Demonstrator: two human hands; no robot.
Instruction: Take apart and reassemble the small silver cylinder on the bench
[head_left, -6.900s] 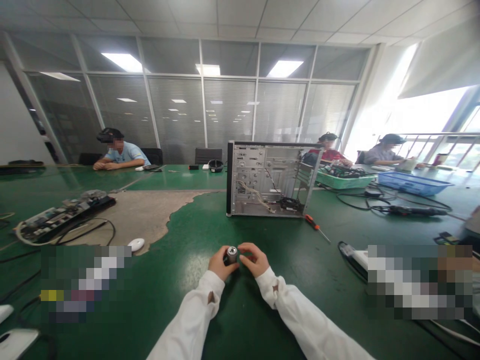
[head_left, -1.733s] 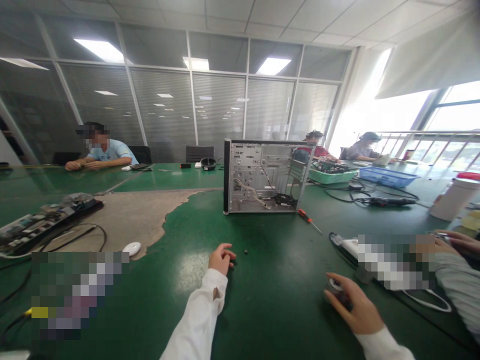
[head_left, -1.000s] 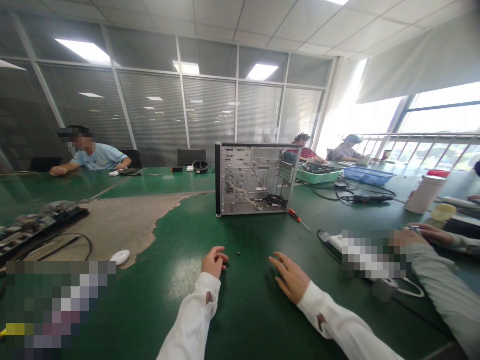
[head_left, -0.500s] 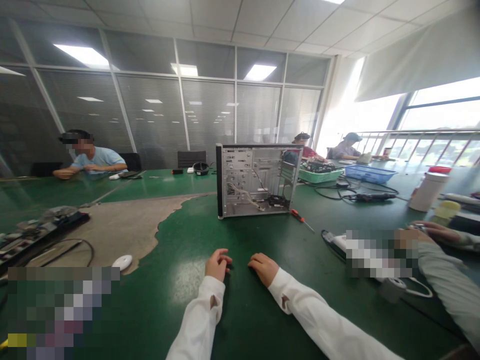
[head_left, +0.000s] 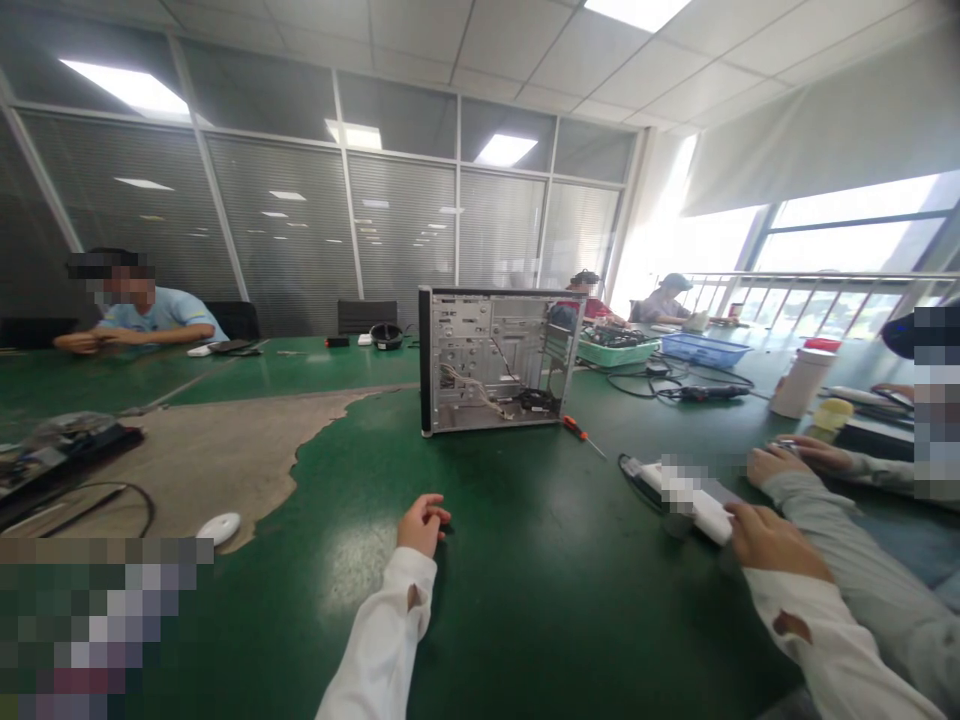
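My left hand (head_left: 424, 523) rests on the green table with loosely curled, slightly parted fingers and nothing in them. To the right, my right hand (head_left: 780, 540) has its fingers at the near end of a white elongated device (head_left: 709, 515); part of that device is blurred out and the thumb is hidden. A dark cable (head_left: 636, 480) lies along the far end of the device. Beyond my hands an opened computer case (head_left: 499, 360) stands upright, its metal inside and loose wires showing. Beside its lower right corner is an orange-handled screwdriver (head_left: 576, 428).
A co-worker's grey sleeves (head_left: 847, 540) and hands are close to my right arm. A bottle (head_left: 802, 382), a green basket (head_left: 619, 353) and a blue basket (head_left: 705, 350) stand farther right. A white round object (head_left: 219, 528) and dark parts (head_left: 67, 450) lie left.
My right hand has moved from the table in front of me to the right, onto the white device. My left hand has stayed put. The view has turned slightly right.
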